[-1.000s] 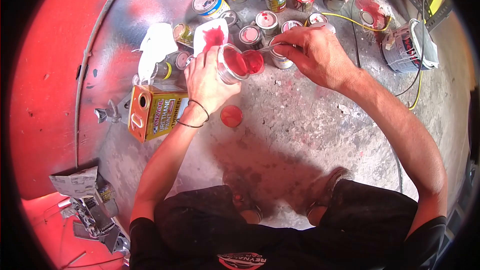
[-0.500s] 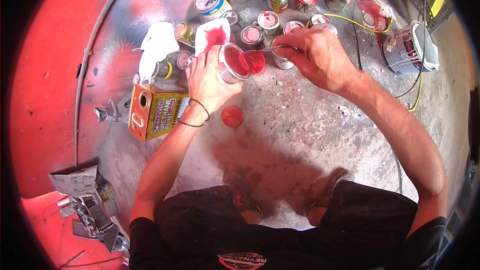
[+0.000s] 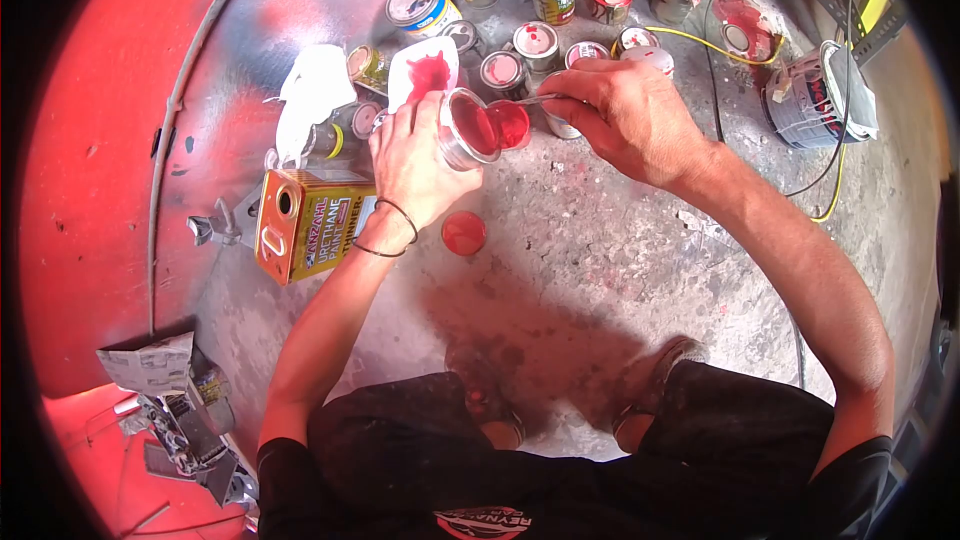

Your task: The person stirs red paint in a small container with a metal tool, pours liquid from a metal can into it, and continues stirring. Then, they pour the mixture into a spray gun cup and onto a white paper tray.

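Observation:
My left hand is wrapped round a small metal can, tilted to the right, with red paint inside. Just beyond its lower lip is a round pool of red paint, partly hidden by the can. My right hand pinches a thin metal stirring tool, whose far end reaches the can's mouth. On the floor below my left hand lies a round red lid. A paint-thinner tin stands left of my left wrist.
Several paint cans, including a blue-banded can, stand beyond my hands. A red-stained white sheet lies behind the left hand. A large bucket stands at right, near a yellow cable. A red panel borders the left side.
Both hands keep nearly the same pose and hold the same things. The tilted can and the stirring tool have shifted only slightly.

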`<move>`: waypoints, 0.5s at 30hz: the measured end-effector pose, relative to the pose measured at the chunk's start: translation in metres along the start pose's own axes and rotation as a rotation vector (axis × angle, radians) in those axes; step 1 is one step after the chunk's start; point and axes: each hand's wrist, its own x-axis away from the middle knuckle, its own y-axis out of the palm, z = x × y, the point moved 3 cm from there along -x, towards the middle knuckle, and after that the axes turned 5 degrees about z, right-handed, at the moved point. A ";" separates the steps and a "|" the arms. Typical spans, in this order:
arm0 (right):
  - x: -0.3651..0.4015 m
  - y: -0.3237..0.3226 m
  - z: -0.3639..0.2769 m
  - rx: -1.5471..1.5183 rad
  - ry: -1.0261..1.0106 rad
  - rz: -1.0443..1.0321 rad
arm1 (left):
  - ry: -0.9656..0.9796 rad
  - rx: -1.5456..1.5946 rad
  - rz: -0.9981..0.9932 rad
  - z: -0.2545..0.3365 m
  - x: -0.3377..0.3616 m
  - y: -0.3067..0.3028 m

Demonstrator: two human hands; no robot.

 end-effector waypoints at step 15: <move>0.006 0.003 -0.010 0.180 -0.160 0.008 | -0.011 0.149 0.062 -0.010 0.007 0.006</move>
